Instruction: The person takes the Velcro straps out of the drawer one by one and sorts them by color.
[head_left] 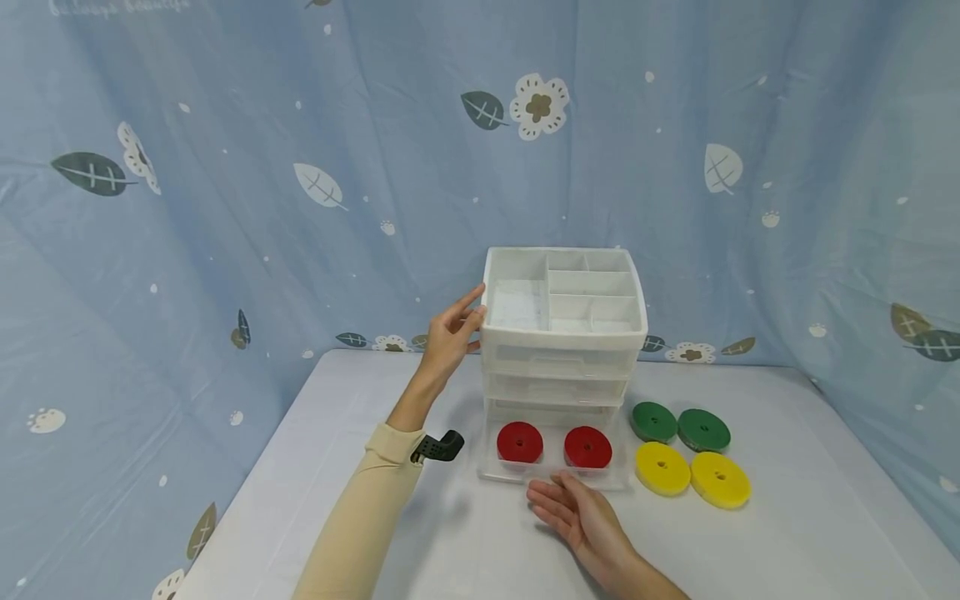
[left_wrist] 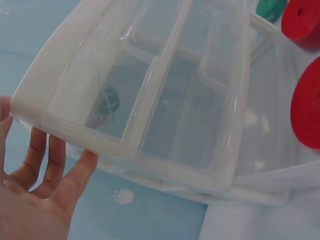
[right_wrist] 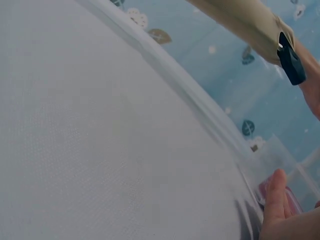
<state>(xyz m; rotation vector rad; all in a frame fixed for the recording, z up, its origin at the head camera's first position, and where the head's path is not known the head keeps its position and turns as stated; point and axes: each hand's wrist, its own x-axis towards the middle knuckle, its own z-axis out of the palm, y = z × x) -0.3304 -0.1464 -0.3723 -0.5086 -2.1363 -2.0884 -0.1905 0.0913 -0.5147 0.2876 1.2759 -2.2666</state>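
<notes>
A white drawer unit (head_left: 562, 333) with clear drawers stands on the table. Its bottom drawer (head_left: 553, 437) is pulled out and holds two red discs with small centre holes, one on the left (head_left: 520, 442) and one on the right (head_left: 588, 447). My left hand (head_left: 450, 337) touches the unit's upper left side with fairly straight fingers; the left wrist view shows its fingertips (left_wrist: 89, 159) along that edge. Close to the front of the drawer, my right hand (head_left: 585, 525) has its fingers extended and holds nothing. Whether it touches the drawer front, I cannot tell.
Two green discs (head_left: 653, 422) lie right of the drawer, with two yellow discs (head_left: 662, 468) nearer the front. The unit's top tray (head_left: 517, 300) has several compartments. A blue patterned curtain (head_left: 405, 167) hangs behind the white table (head_left: 810, 517).
</notes>
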